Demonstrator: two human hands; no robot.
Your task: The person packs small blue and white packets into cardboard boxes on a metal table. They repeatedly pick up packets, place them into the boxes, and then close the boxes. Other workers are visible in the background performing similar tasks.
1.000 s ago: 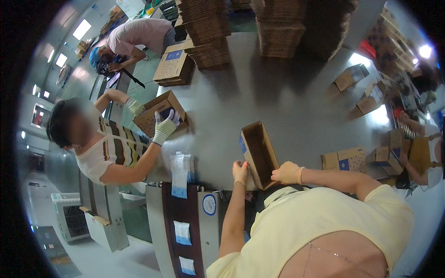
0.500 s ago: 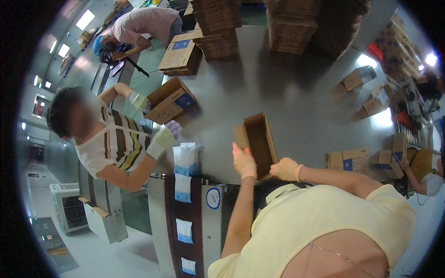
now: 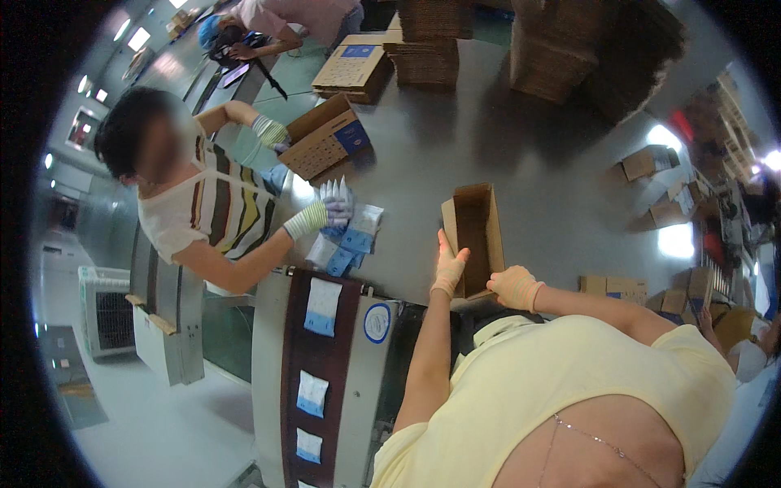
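Well left of the open carton [image 3: 478, 232], white-and-blue packets lie spaced along a dark belt [image 3: 305, 354]; farther out on that same side, a co-worker's gloved hand [image 3: 335, 213] touches a cluster of packets [image 3: 364, 228]. At the open carton's left wall, the left hand [image 3: 449, 266] has its grip clamped on the cardboard. The open carton is at the counter [image 3: 553, 203]. The right hand [image 3: 517, 288] pinches its near right corner.

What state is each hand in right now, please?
Left hand: touching the left side of the box; whether its grip is closed cannot be told.
Right hand: closed on the box's near right corner.
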